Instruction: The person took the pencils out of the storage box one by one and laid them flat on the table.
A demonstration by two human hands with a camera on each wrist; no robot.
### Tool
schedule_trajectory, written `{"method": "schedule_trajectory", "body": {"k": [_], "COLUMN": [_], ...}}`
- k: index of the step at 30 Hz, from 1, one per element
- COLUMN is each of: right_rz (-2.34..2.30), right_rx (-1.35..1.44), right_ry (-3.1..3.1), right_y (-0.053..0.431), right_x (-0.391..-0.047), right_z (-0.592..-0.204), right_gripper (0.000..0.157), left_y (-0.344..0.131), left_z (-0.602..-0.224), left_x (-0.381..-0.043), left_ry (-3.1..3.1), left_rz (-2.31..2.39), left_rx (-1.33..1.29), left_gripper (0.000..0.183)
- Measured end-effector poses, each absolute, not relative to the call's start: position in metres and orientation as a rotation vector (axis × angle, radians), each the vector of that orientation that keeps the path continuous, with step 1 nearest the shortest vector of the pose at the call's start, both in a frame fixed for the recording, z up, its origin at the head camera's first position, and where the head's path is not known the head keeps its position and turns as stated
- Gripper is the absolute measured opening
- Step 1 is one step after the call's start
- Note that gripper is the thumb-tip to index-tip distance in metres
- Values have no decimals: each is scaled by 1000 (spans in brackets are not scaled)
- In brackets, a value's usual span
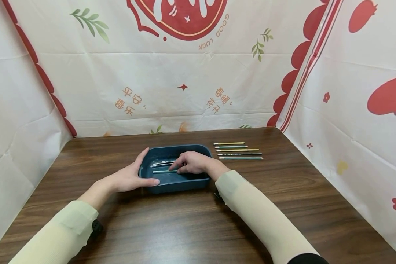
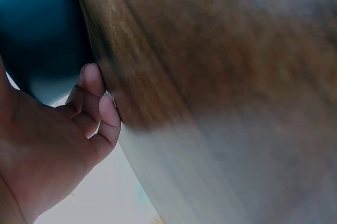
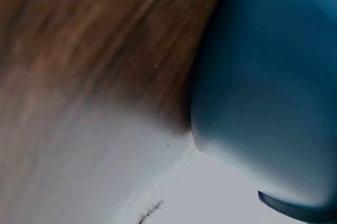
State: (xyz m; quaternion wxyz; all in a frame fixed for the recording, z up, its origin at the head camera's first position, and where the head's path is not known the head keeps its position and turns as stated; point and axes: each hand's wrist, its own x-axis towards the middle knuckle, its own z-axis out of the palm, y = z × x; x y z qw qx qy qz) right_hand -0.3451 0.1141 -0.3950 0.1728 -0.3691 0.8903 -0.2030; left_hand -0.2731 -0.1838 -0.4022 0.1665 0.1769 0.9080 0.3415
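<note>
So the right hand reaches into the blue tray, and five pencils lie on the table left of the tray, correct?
Not quite: the head view shows the five pencils to the right of the blue tray. The right hand does reach inside.

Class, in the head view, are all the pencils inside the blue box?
No, five pencils lie on the table beside the box.

dark blue bin (image 1: 181, 187) mid-frame, brown woodgrain desk (image 1: 181, 227), 5 yellow/teal/black pencils (image 1: 238, 150) right of centre, white backdrop (image 1: 183, 66) up top w/ red prints (image 1: 186, 30)
</note>
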Motion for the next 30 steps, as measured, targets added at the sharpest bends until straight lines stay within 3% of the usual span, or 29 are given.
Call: {"method": "schedule_trajectory", "body": {"k": [30], "right_rz": [-754], "right_rx": [-1051], "right_ry": [2470], "right_y": [115], "right_x": [-346], "right_z": [-392], "right_gripper": [31], "left_y": [-184], "left_z": [-400], "left_x": [-273], "left_ry": [2613], "left_rz": [942], "left_rx": [495], "left_gripper": [133]}}
